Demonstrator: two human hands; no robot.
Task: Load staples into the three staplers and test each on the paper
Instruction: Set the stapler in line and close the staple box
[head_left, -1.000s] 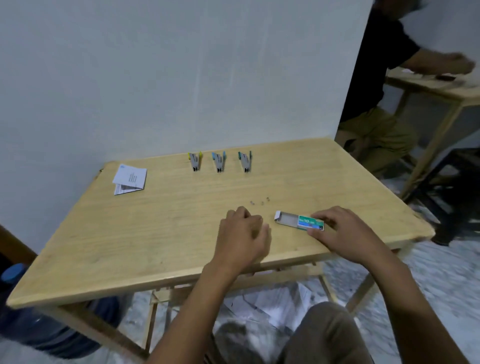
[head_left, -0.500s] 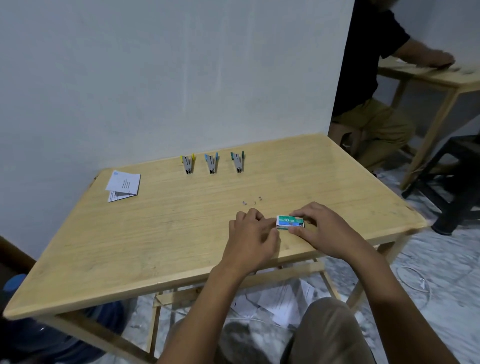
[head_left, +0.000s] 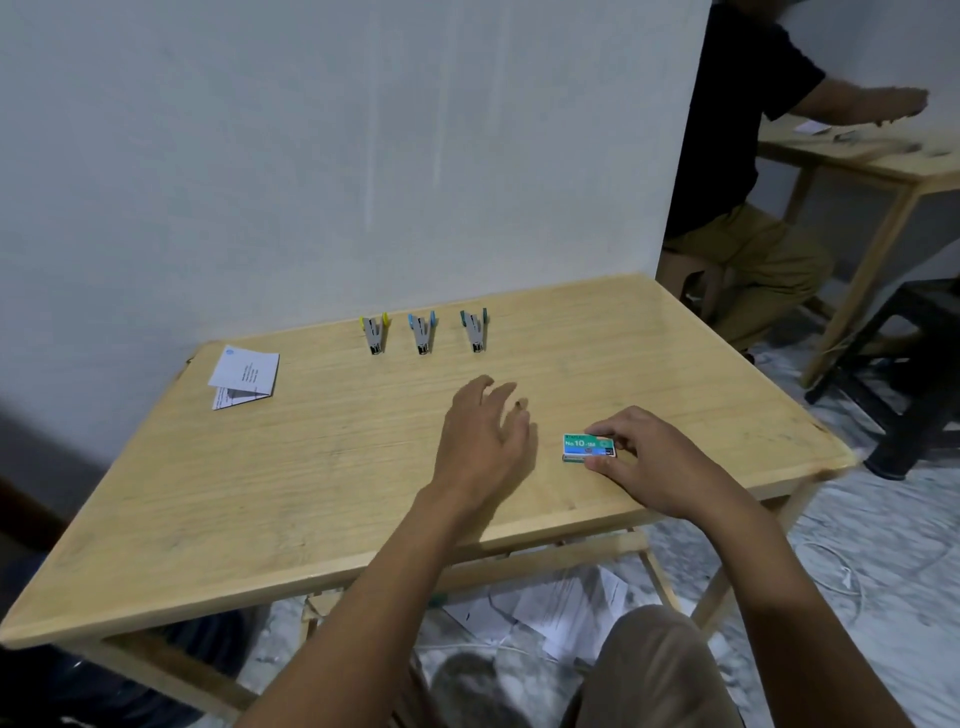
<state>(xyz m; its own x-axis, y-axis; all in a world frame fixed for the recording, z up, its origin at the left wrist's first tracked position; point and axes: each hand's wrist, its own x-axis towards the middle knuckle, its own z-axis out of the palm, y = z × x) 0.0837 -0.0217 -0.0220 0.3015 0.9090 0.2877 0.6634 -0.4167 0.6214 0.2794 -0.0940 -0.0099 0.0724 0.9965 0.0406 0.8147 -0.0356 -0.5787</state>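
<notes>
Early in the job, by the look of things. Pinching the shut staple box (head_left: 589, 448) between thumb and fingertips of the right hand (head_left: 652, 467), flat on the wooden table (head_left: 311, 467). Just left of that grip, hovering with the left hand (head_left: 485, 439), fingers spread, holding nothing. Well beyond the grip, by the wall: yellow stapler (head_left: 375, 335), blue stapler (head_left: 422, 336), green stapler (head_left: 475, 333), none in hand. Far left of the grip: folded paper (head_left: 244, 375), untouched. Loaded or not, impossible to tell. Left to do, seemingly: all three loadings and tests.
</notes>
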